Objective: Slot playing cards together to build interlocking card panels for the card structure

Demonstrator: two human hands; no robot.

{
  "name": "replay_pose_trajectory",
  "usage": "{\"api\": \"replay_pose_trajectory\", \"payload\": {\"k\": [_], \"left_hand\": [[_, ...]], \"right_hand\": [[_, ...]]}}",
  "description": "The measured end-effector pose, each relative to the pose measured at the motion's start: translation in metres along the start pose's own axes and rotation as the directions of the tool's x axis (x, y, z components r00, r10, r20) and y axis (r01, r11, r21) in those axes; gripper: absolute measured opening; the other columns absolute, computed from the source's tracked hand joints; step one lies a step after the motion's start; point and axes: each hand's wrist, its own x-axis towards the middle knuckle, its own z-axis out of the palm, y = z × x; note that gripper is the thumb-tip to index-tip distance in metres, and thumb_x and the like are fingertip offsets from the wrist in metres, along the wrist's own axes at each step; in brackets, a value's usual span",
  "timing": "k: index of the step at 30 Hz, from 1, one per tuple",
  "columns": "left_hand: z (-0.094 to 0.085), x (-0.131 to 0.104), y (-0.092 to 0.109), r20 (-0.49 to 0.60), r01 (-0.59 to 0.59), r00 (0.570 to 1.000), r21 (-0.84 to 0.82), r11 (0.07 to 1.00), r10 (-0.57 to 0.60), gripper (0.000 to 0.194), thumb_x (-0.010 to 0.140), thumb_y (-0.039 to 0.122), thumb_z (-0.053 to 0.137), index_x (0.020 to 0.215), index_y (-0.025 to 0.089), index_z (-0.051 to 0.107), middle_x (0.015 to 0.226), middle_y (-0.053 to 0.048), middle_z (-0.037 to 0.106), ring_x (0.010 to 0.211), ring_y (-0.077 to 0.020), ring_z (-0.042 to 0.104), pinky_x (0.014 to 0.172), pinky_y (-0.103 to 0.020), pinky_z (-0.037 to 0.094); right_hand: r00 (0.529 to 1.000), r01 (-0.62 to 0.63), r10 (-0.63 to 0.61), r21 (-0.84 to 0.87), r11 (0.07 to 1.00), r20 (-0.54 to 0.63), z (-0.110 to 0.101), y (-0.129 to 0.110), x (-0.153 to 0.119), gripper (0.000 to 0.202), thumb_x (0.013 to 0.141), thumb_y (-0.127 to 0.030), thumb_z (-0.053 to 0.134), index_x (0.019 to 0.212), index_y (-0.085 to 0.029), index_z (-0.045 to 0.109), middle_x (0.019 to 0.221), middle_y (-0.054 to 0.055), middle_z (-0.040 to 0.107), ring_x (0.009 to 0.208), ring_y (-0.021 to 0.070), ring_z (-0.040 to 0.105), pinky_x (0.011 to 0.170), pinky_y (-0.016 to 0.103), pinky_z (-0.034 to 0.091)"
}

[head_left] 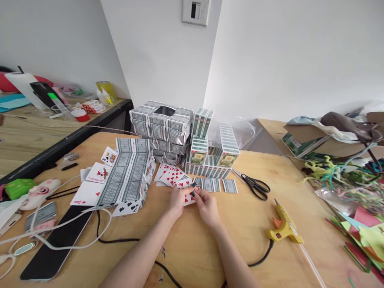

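Note:
Red heart playing cards [189,199] are between my two hands, low over the table's middle. My left hand [179,199] is closed on them from the left. My right hand [207,204] has its fingers pinched together at the cards' right edge, touching the left fingertips; whether it grips a card or something small is hidden. Just behind my hands lie fanned face-up cards [171,175] and a row of face-down cards [210,185]. A folded panel of joined cards [129,172] stands to the left, with loose cards around it.
Behind are a card-covered box [162,124] and stacked card packs [228,146]. Black scissors [256,186] and a yellow glue gun [283,226] lie right. A black phone [60,244], white cables and a black cord lie left. Coloured paper and fuzzy stems fill the right edge.

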Motion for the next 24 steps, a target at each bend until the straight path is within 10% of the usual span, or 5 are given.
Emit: {"api": "replay_pose_trajectory", "payload": {"k": [9,24], "left_hand": [[-0.002,0.000,0.000,-0.039,-0.100,0.994,0.097,0.990,0.104,0.022,0.053,0.027,0.070,0.065,0.009,0.063,0.059,-0.006,0.066,0.060,-0.0207,0.063,0.058,-0.031,0.049],[-0.006,0.002,0.007,0.076,-0.366,0.930,0.296,0.882,0.360,0.029,0.068,0.025,0.057,0.094,0.016,0.064,0.100,-0.006,0.065,0.092,-0.0191,0.058,0.079,-0.028,0.045]], "right_hand": [[0.994,-0.071,0.057,0.163,0.984,0.092,0.003,0.000,0.000,0.019,0.078,-0.031,0.049,0.066,-0.017,0.053,0.062,0.000,0.051,0.055,0.0121,0.044,0.052,0.024,0.036],[0.980,-0.098,0.157,0.381,0.919,-0.126,-0.013,-0.005,0.005,0.024,0.071,-0.035,0.060,0.089,-0.019,0.054,0.059,-0.001,0.058,0.053,0.0142,0.052,0.057,0.027,0.041]]}}
